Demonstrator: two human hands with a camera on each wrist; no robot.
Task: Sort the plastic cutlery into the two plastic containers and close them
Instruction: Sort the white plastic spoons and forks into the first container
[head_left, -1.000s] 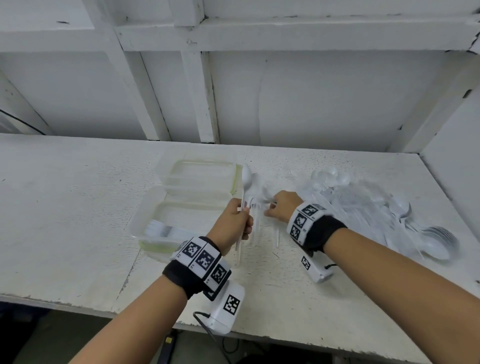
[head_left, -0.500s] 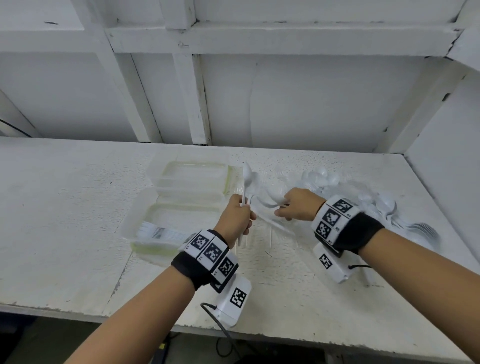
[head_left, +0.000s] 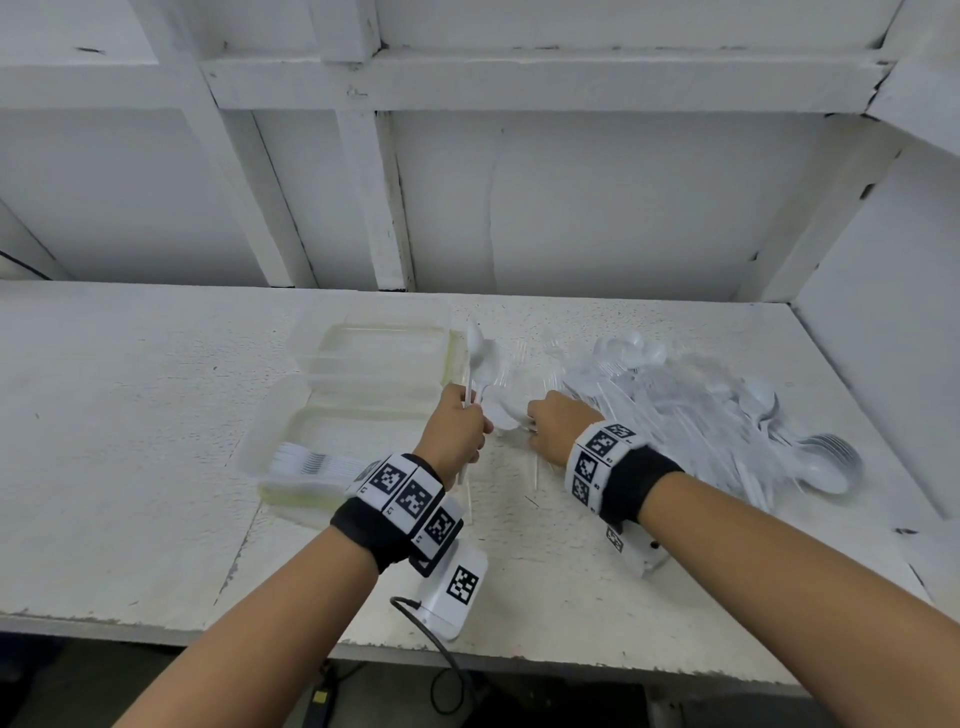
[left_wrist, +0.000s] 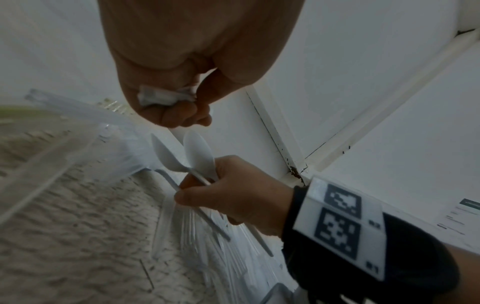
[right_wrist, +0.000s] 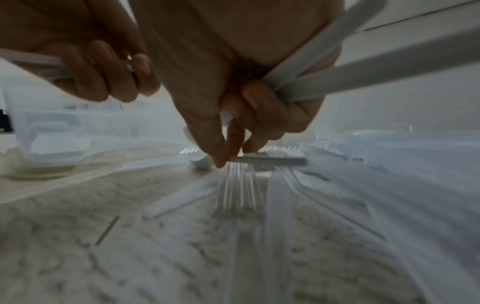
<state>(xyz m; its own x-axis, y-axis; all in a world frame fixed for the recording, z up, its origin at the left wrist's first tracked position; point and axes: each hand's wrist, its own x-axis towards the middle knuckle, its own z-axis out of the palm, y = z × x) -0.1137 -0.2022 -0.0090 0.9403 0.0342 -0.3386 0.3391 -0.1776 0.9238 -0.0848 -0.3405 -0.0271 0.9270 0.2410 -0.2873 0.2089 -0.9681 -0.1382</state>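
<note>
- White board wall behind, rough white table (head_left: 130, 415) under both hands.
- Left hand (head_left: 457, 434) curled tight round a spoon bunch (head_left: 475, 345), bowls sticking up above the grip.
- Right hand (head_left: 558, 428) curled round two spoons (left_wrist: 197, 152), thumb and finger also pinching a thin handle (right_wrist: 270, 161) low over the table.
- Half a second back, up in the air right beside the left grip; now down low again, at the near edge of the pile (head_left: 701, 415).
- Likely meaning: one more piece being picked up, sorting far from done, big heap left to the right of that grip.
- Near box (head_left: 249, 457) just left of the left grip, forks (head_left: 306, 460) stacked inside; far box (head_left: 311, 358) beyond it, nothing seen inside; both open.
- Black-and-white square codes on the wrist bands (head_left: 410, 493); no words big enough to read.
</note>
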